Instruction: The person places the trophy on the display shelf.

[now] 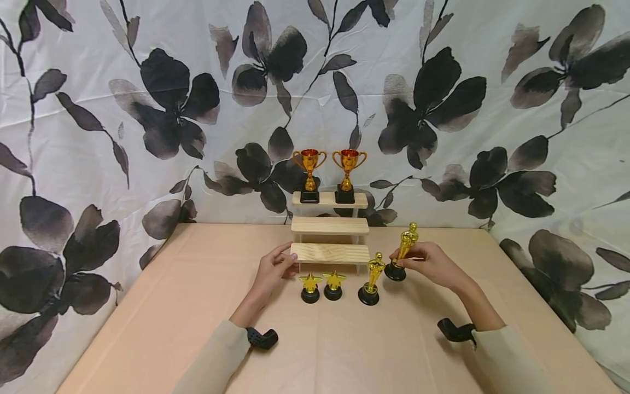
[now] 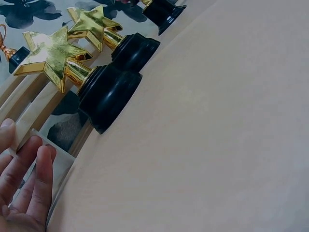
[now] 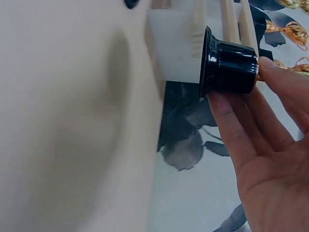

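My right hand (image 1: 434, 264) pinches a gold figure trophy (image 1: 407, 241) just above its black base (image 3: 231, 65). In the right wrist view the base is raised off the table, with a shadow below. My left hand (image 1: 272, 269) holds the left end of the lowest board of a three-step wooden display stand (image 1: 330, 253), the thumb at its edge and fingers beneath. A second gold figure trophy (image 1: 375, 272) stands upright in front of the stand's right end. Two gold star trophies (image 1: 310, 284) on black bases stand side by side before the stand.
Two gold cup trophies (image 1: 309, 164) with black bases stand on the top board. The middle board (image 1: 330, 225) is bare wood. Behind the beige tabletop (image 1: 147, 306) hangs a white cloth (image 1: 344, 49) with dark flowers. A black wrist camera (image 1: 262, 339) sits on each arm.
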### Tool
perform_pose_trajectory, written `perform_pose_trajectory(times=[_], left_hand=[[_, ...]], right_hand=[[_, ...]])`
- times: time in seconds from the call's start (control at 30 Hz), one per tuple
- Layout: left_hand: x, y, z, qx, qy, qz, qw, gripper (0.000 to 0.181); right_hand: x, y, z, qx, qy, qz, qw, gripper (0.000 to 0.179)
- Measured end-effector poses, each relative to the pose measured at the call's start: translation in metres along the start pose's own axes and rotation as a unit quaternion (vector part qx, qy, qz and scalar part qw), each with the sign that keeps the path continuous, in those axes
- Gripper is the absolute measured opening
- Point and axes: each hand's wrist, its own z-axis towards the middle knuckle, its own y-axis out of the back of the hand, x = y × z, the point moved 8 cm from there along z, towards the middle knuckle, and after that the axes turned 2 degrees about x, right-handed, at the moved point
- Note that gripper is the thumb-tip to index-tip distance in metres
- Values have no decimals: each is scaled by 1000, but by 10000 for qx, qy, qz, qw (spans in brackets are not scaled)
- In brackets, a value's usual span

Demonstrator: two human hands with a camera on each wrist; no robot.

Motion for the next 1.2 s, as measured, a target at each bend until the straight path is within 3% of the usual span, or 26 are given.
perform_pose_trajectory(times=[0.57,1.2], left_hand=[[0,0,0,-6,-7,-4,10000,53],[0,0,1,72,-93,-132,9998,54]], right_hand=[[43,21,47,175,208,-383,9989,20],[93,18,119,549,213,-260,9979,19]])
